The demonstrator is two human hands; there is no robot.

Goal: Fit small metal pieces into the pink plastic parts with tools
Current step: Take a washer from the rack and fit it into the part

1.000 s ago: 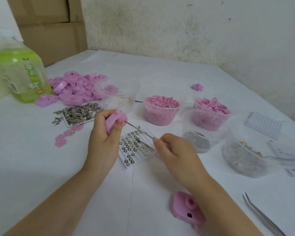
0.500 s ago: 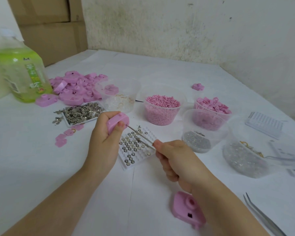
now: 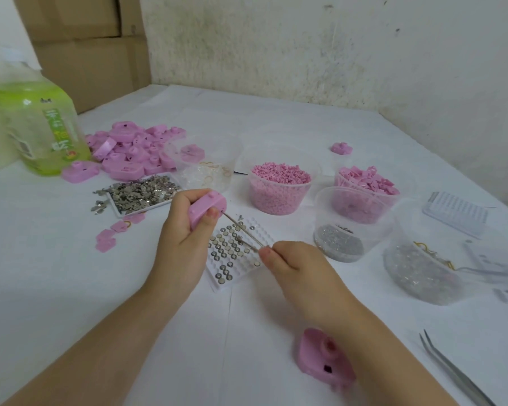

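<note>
Rounded pink part (image 3: 208,205), maybe studded

Small makeshift assembly workshop is indicated: tabletop (image 3: 276,118) covered w/ white sheet, 5 clear tubs (image 3: 280,197) of sorted parts, pink plastic parts (image 3: 129,148) piled loose, cardboard boxes (image 3: 94,54) stacked by stained wall (image 3: 305,48).

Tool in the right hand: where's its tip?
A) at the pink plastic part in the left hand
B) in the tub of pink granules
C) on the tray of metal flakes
A: the thin metal tweezers pinched by the right hand end against the pink plastic part gripped by the left hand.
</note>
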